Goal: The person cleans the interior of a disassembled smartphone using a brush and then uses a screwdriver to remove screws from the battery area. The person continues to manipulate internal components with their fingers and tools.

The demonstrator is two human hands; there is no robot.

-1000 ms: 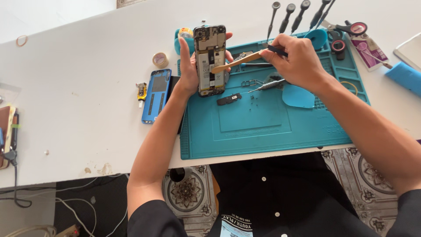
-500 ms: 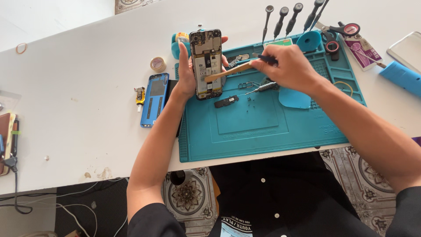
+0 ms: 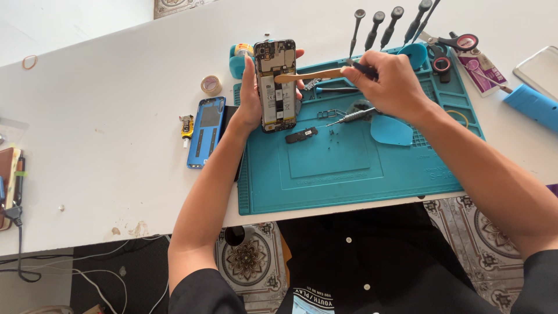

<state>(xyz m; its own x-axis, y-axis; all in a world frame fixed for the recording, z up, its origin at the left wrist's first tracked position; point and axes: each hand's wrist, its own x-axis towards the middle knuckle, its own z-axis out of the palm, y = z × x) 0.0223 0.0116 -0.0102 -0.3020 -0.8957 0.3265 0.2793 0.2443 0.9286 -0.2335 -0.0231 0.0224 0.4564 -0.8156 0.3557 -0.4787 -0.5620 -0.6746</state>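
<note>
My left hand [image 3: 251, 99] holds an opened phone [image 3: 276, 84] upright above the teal work mat [image 3: 343, 174], its back cover off and its battery and boards showing. My right hand [image 3: 390, 84] grips tan tweezers [image 3: 307, 75] whose tip touches the phone's upper right edge. A dark tool handle also pokes out of that fist. On the mat under the phone lie a small black part [image 3: 301, 135], a metal frame piece [image 3: 330, 113] and a silver screwdriver [image 3: 349, 118].
The blue back cover [image 3: 206, 131] lies on the white table left of the mat, beside a small yellow part [image 3: 186, 126]. A tape roll [image 3: 211, 85], several screwdrivers [image 3: 386, 26], scissors [image 3: 456, 42], a blue pick [image 3: 391, 129] and a blue case [image 3: 532, 106] lie around.
The view has shifted slightly. Both hands and the phone keep about the same pose, with the tweezers still at the phone's upper edge.
</note>
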